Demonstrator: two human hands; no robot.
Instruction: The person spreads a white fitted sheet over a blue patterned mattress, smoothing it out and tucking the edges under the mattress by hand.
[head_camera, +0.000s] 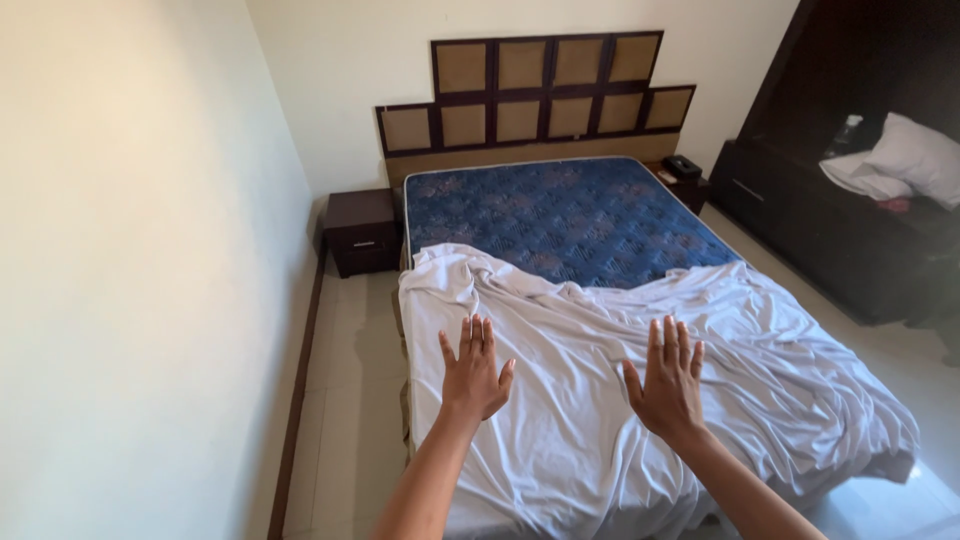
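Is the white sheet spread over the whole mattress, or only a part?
Only a part. The white sheet lies crumpled over the near half; the blue mattress is bare toward the headboard.

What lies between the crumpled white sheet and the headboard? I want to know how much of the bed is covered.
In the head view, only bare blue mattress lies between the white sheet and the headboard.
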